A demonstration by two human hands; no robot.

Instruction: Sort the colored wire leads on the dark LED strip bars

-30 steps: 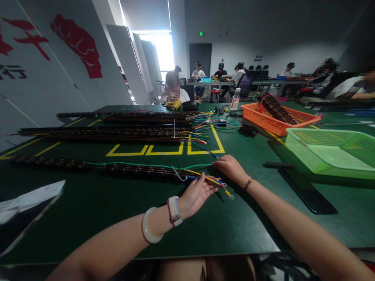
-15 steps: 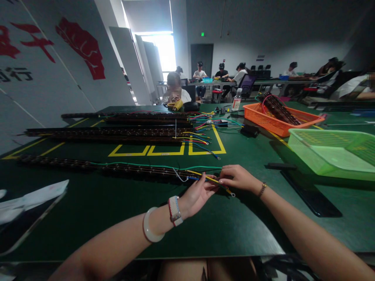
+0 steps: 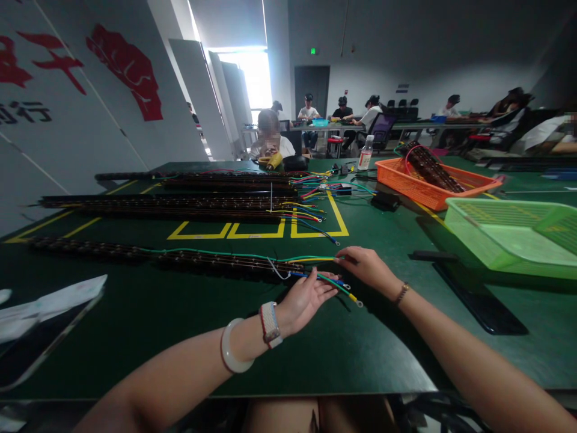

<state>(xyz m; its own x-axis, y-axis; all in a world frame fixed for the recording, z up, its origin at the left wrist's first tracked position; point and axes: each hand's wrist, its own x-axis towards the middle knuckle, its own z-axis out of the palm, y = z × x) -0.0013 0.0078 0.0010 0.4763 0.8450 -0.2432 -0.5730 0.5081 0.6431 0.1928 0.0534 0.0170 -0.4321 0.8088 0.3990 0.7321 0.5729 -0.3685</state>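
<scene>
A long dark terminal strip (image 3: 180,260) lies across the green table in front of me, with coloured wires (image 3: 336,284) fanning out of its right end. My left hand (image 3: 303,300) sits palm up under those wires, fingers curled round the blue and green ones. My right hand (image 3: 367,266) pinches the end of a yellow and green wire (image 3: 315,259) just right of the strip. A white bangle and a woven band circle my left wrist, a thin bracelet my right.
Two more long strips (image 3: 180,205) with wire tails lie farther back beside yellow floor-style markings (image 3: 256,231). A green basket (image 3: 509,236) and an orange basket (image 3: 428,183) stand right. A black flat slab (image 3: 478,297) lies near my right arm. Papers (image 3: 49,300) lie left. Several people sit at far tables.
My right hand has lifted one yellow and green wire away from the bundle, up and to the right. My left hand stays under the remaining wires.
</scene>
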